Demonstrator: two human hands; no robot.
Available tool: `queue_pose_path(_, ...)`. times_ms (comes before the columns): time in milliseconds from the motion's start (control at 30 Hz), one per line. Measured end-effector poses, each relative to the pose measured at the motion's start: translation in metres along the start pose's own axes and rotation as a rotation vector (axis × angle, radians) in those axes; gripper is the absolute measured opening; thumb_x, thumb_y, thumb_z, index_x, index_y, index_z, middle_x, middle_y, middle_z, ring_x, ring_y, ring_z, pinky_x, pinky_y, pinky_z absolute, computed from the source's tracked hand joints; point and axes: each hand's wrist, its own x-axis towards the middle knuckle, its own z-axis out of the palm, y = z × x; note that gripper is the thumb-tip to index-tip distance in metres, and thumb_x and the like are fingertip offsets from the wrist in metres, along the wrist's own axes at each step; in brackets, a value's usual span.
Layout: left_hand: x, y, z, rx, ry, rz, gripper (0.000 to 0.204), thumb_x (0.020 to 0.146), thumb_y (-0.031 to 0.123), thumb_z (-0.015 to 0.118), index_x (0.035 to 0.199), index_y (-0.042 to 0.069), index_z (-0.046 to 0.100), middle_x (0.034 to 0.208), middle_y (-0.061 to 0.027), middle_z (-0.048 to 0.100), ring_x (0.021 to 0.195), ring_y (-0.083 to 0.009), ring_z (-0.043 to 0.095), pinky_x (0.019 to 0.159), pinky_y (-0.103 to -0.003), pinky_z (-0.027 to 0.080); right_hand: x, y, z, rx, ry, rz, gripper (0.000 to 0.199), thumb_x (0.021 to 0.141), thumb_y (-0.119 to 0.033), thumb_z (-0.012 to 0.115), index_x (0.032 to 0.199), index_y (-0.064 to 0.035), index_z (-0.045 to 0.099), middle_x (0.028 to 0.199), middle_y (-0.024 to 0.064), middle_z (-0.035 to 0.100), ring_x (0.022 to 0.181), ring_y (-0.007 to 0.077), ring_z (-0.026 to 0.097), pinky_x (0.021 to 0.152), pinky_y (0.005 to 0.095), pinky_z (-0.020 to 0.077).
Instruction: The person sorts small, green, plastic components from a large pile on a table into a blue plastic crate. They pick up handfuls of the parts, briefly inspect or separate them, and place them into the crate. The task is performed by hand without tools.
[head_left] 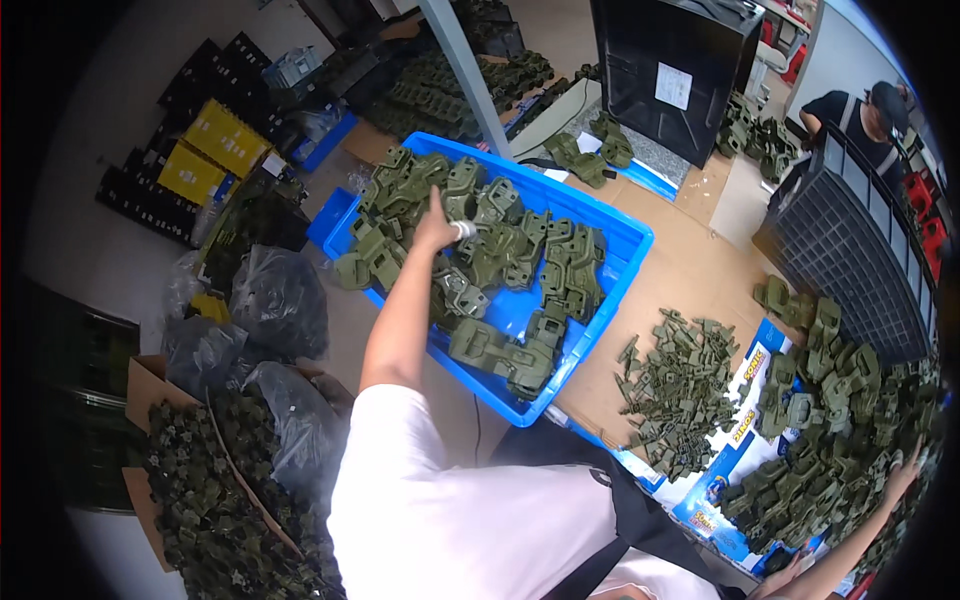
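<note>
My left hand [438,228] reaches into a blue plastic bin [640,238], over a heap of olive-green moulded plastic parts [500,245]. One finger is stretched out, and a white wrap circles a digit; the hand is open, resting on or just above the parts. Far to the right, my right hand [905,472] is at the edge of another heap of green parts [800,490]. A finger points away from me there, and this hand also looks open. Its other fingers are partly hidden, with nothing visible in its grip.
Small green pieces [680,390] lie piled on cardboard [650,270] between the two heaps. A black crate [850,240] stands tilted at right, near a person [865,125]. At left are a full carton [140,400], plastic bags [280,300] and yellow crates [210,150]. A grey post [465,75] rises behind the bin.
</note>
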Motion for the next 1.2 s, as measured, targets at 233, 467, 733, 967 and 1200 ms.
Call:
queue_pose_path(233, -0.079, 0.052, -0.047, 0.308, 0.644, 0.567, 0.068, 0.056, 0.011, 0.070, 0.121, 0.012, 0.050, 0.102, -0.0082, 0.055, 0.093, -0.0272, 0.052, 0.088, -0.042, 0.034, -0.060, -0.356, -0.160, 0.437, -0.337, -0.137, 0.051, 0.075, 0.005, 0.057, 0.124, -0.0044, 0.049, 0.127, 0.0150, 0.049, 0.121, 0.0296, 0.044, 0.102, 0.0384, 0.0317)
queue_pose_path(467, -0.174, 0.155, -0.055, -0.137, -0.100, 1.410, 0.050, 0.063, 0.024, 0.075, 0.109, 0.014, 0.058, 0.102, -0.0099, 0.055, 0.094, -0.0283, 0.051, 0.081, -0.039, 0.042, -0.039, -0.584, -0.212, 0.897, -0.284, -0.697, 0.085, 0.065, -0.016, 0.074, 0.136, -0.0067, 0.028, 0.136, 0.0232, 0.032, 0.125, 0.0377, 0.033, 0.104, 0.0487, 0.0251)
queue_pose_path(733, -0.265, 0.151, 0.057, -1.213, -0.862, 0.705, 0.117, 0.063, 0.016, 0.079, 0.143, 0.016, -0.007, 0.141, -0.0188, 0.023, 0.122, -0.0312, 0.039, 0.099, -0.044, 0.032, -0.177, -0.573, -0.133, 1.722, -0.978, 0.229, 0.096, 0.074, -0.020, 0.069, 0.141, -0.0014, 0.003, 0.145, 0.0199, 0.016, 0.132, 0.0284, 0.024, 0.106, 0.0362, 0.0250)
queue_pose_path(967, -0.333, 0.164, 0.125, -0.968, -1.156, 0.660, 0.116, 0.064, 0.003, 0.076, 0.140, 0.010, -0.012, 0.131, -0.0215, 0.038, 0.118, -0.0296, 0.045, 0.095, -0.038, 0.040, -0.212, -0.540, -0.128, 1.401, -0.860, 0.065, 0.094, 0.078, -0.012, 0.064, 0.142, -0.0046, -0.004, 0.142, 0.0241, 0.023, 0.129, 0.0291, 0.030, 0.103, 0.0320, 0.0266)
queue_pose_path(1200, -0.334, 0.183, 0.122, -0.499, -0.848, 0.624, 0.109, 0.064, 0.007, 0.075, 0.139, 0.003, -0.004, 0.120, -0.0218, 0.049, 0.109, -0.0267, 0.052, 0.089, -0.036, 0.044, -0.224, -0.508, -0.112, 1.132, -0.488, 0.320, 0.091, 0.064, -0.001, 0.054, 0.142, -0.0044, 0.008, 0.136, 0.0232, 0.034, 0.122, 0.0292, 0.041, 0.100, 0.0307, 0.0321)
